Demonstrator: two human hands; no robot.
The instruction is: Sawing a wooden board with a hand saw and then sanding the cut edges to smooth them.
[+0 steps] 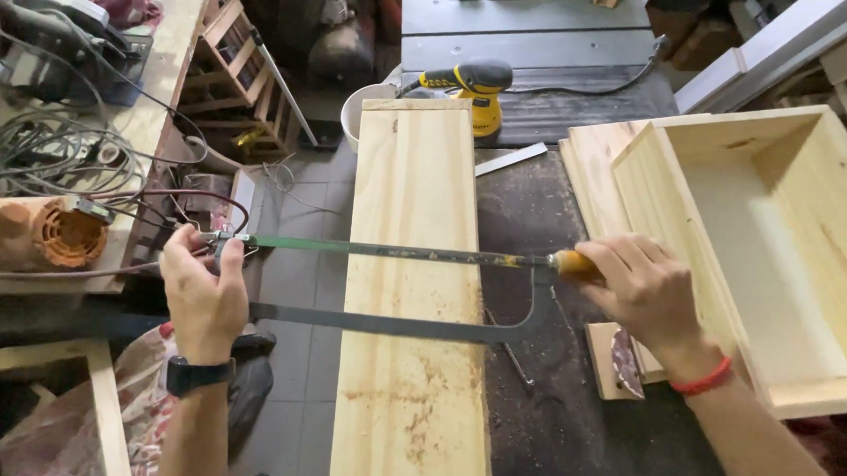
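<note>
Both hands (204, 291) (642, 288) gripping hacksaw (394, 289) across pine board (412, 294)

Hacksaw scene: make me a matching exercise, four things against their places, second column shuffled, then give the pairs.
Things:
1. hacksaw
2. open wooden box
3. yellow sander
4. orange power tool

Places:
A. at the plank's far end
B. on the left bench, among cables
C. across the pale plank, held by the left hand and the right hand
D. right of the right hand

Pairs: 1-C, 2-D, 3-A, 4-B
</note>
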